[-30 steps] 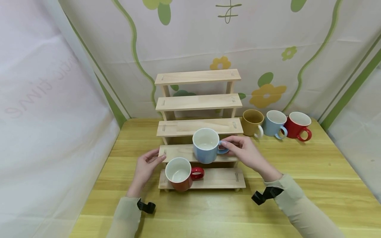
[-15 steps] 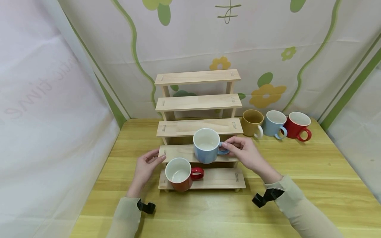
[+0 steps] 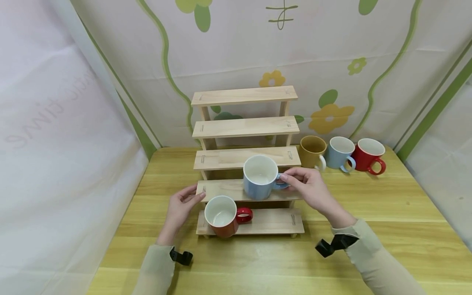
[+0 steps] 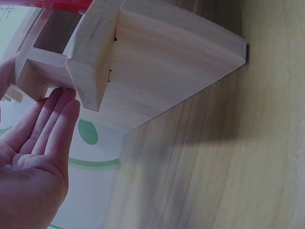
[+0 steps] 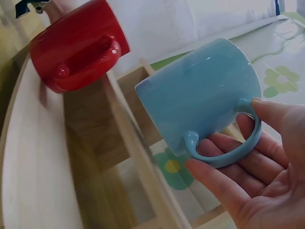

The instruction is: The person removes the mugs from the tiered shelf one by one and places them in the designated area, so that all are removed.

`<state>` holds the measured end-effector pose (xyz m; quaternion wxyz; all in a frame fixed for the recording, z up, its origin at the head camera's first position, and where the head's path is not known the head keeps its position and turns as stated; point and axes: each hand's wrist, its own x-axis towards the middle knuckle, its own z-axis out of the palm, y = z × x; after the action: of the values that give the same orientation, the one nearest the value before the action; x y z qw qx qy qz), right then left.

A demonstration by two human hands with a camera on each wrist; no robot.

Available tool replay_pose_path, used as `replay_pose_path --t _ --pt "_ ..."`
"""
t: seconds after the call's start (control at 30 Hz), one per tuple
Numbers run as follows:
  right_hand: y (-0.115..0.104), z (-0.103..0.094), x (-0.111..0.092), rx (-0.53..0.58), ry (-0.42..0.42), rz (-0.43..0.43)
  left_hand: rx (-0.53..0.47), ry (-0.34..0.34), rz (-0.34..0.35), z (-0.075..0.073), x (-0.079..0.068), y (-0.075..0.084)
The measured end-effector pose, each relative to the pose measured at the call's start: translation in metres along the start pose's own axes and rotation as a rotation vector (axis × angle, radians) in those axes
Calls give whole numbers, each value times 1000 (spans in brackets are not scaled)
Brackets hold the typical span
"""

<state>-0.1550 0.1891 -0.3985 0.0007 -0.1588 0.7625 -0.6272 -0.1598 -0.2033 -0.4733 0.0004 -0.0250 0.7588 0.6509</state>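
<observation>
A light blue mug (image 3: 259,180), white inside, is over the second step from the bottom of the stepped wooden rack (image 3: 243,128). My right hand (image 3: 309,188) pinches its handle between thumb and fingers, plain in the right wrist view, where the blue mug (image 5: 200,90) appears apart from the shelf edge. At the rack's left end, my left hand (image 3: 183,205) holds that second step, thumb on top. In the left wrist view the left hand's fingers (image 4: 59,124) reach under the plank. On the lowest step, toward its left, stands a red mug (image 3: 222,217) with its handle pointing right.
Behind and right of the rack, a mustard mug (image 3: 312,150) with a white handle, another light blue mug (image 3: 339,153) and another red mug (image 3: 368,156) line up on the wooden table (image 3: 387,229). A patterned cloth wall (image 3: 236,49) stands at the back.
My right hand has shifted the blue mug a little to the right and slightly up over the last half second. The left hand and the red mug on the rack have stayed put.
</observation>
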Motion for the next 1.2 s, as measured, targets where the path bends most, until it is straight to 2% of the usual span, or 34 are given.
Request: replay_pose_path --t 0.17,0.37,0.6,0.83,1.0,1.2 --pt "-9 -9 -3 40 10 -44 -3 3 9 0 0 0" --pt "-32 -28 -9 60 60 -102 0 5 12 0 -1 1" --pt "-54 -55 -16 114 157 -164 0 3 7 0 -1 1" --pt "-60 -82 -20 214 268 -222 -4 0 13 -1 0 -1" --pt "-64 -101 -26 238 352 -187 -6 1 19 -1 1 -1" --pt "-63 -121 -31 268 406 -144 -7 -2 18 -1 0 -1"
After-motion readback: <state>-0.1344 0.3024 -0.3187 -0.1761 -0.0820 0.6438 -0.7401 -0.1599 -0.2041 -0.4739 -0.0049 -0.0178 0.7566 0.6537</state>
